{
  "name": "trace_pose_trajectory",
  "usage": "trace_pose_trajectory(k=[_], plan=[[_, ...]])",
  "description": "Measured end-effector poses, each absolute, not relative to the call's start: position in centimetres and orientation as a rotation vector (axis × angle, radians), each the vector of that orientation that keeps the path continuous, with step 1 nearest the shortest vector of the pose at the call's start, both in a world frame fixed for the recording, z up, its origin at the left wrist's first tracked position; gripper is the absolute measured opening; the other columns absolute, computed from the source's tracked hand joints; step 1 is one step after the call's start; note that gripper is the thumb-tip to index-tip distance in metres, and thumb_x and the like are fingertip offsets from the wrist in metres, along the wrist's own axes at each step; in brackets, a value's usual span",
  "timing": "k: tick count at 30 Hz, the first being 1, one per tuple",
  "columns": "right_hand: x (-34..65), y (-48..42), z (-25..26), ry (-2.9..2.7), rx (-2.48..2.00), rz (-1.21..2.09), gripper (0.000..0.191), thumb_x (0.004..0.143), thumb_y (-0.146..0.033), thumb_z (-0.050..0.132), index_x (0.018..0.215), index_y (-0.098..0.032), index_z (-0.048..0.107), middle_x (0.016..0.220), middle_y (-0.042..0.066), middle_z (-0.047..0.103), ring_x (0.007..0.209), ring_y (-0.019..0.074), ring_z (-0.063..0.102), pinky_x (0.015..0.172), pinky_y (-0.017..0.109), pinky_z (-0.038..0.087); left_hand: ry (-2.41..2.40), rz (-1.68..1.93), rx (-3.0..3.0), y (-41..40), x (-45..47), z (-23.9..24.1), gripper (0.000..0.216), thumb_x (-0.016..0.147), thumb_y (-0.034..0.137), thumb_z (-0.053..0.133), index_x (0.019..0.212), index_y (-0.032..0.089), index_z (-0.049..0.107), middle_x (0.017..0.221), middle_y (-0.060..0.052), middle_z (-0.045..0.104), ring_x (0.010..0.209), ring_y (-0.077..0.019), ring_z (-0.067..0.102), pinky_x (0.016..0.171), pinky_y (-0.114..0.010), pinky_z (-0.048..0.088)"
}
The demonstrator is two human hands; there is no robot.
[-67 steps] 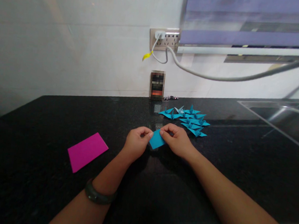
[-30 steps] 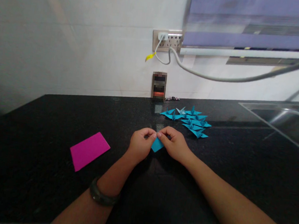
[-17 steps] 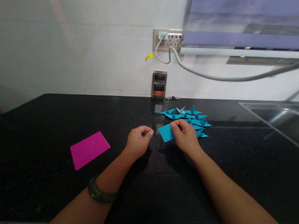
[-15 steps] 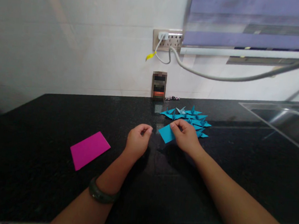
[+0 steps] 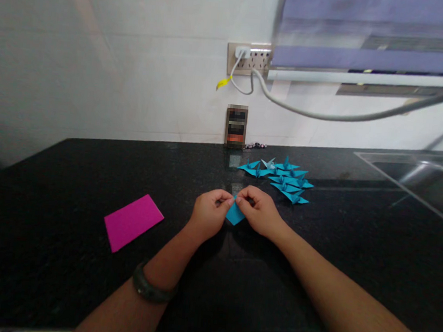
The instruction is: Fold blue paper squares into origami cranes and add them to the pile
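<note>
Between my two hands is a small piece of blue paper point(image 5: 235, 215), its lower corner pointing toward me and its upper part covered by my fingers. My left hand point(image 5: 211, 212) pinches its left side with thumb and forefinger. From the other side, my right hand point(image 5: 258, 210) grips the paper near its top, the fingertips of both hands almost meeting. Several folded blue paper cranes point(image 5: 288, 182) stand in a cluster just beyond my right hand, with one paler crane point(image 5: 269, 163) at the back of the group.
A magenta paper stack point(image 5: 133, 223) lies left of my hands on the black countertop point(image 5: 67, 182). Against the wall leans a blurred dark upright object point(image 5: 235, 127), a beaded string point(image 5: 256, 146) beside it. A sink point(image 5: 420, 174) is at right; a cable point(image 5: 328, 115) hangs above.
My right hand has brought the blue paper left and turned it, so a corner now points down. My left hand has moved right and taken hold of it too.
</note>
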State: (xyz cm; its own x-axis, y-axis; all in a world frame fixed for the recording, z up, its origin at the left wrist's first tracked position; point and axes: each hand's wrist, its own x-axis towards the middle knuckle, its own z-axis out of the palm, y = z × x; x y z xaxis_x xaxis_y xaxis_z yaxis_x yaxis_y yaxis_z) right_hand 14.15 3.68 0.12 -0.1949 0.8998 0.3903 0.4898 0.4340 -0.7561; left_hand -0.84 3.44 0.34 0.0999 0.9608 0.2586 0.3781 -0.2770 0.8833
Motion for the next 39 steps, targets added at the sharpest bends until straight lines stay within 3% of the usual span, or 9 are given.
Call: trace_pose_trajectory(k=[9,14,21,24,29,35,39], plan=[[15.2,4.3,0.1,-1.754,-1.204,0.616,0.011,0.072,-0.020,0.049,0.062,-0.017,0.054,0.062,0.000,0.054,0.061,0.0122,0.049,0.059,0.024,0.038,1.481,1.416,1.548,4.2,-1.5,0.0,0.014,0.072,0.028,0.057,0.071,0.015,0.063,0.064,-0.001,0.063,0.060,-0.0139,0.056,0.057,-0.024,0.041],[14.9,4.2,0.1,-1.616,-1.179,0.863,0.016,0.073,-0.032,0.056,0.075,-0.016,0.058,0.064,-0.001,0.055,0.057,0.0105,0.048,0.053,0.022,0.038,1.350,1.369,1.594,4.0,-1.3,0.0,0.014,0.071,0.029,0.058,0.070,0.016,0.063,0.065,-0.001,0.062,0.061,-0.0138,0.056,0.058,-0.024,0.042],[14.4,4.0,-0.4,-1.720,-1.196,1.060,0.021,0.070,-0.033,0.059,0.060,-0.016,0.053,0.051,-0.004,0.051,0.047,0.0085,0.045,0.045,0.020,0.034,1.371,1.392,1.580,3.8,-1.1,0.4,0.011,0.070,0.026,0.059,0.068,0.016,0.064,0.063,0.000,0.063,0.060,-0.0139,0.056,0.060,-0.025,0.043],[15.0,4.5,-0.3,-1.604,-1.224,1.050,0.020,0.069,-0.034,0.060,0.062,-0.015,0.055,0.053,-0.002,0.053,0.047,0.0084,0.045,0.046,0.021,0.036,1.447,1.542,1.455,4.3,-1.5,0.1,0.016,0.070,0.030,0.059,0.073,0.015,0.064,0.064,-0.001,0.062,0.060,-0.0135,0.055,0.059,-0.024,0.042],[14.9,4.3,0.4,-1.505,-1.194,1.015,0.027,0.072,-0.043,0.058,0.071,-0.015,0.059,0.058,-0.002,0.054,0.050,0.0087,0.045,0.048,0.021,0.037,1.362,1.396,1.457,4.1,-1.3,0.1,0.014,0.068,0.029,0.061,0.069,0.015,0.064,0.060,0.000,0.060,0.057,-0.0123,0.052,0.055,-0.023,0.040],[14.6,4.1,0.2,-1.654,-1.158,0.925,0.023,0.074,-0.036,0.056,0.061,-0.016,0.056,0.052,-0.003,0.049,0.049,0.0087,0.043,0.048,0.021,0.035,1.332,1.309,1.460,3.7,-1.0,0.2,0.015,0.066,0.029,0.062,0.065,0.015,0.064,0.058,0.000,0.059,0.054,-0.0119,0.051,0.053,-0.023,0.038],[15.0,4.5,-0.1,-1.499,-1.236,0.894,0.030,0.077,-0.041,0.053,0.058,-0.018,0.049,0.049,-0.004,0.046,0.045,0.0083,0.041,0.045,0.022,0.033,1.361,1.384,1.333,4.1,-1.2,0.1,0.015,0.065,0.029,0.063,0.067,0.014,0.064,0.056,0.001,0.058,0.051,-0.0106,0.049,0.051,-0.022,0.037]])
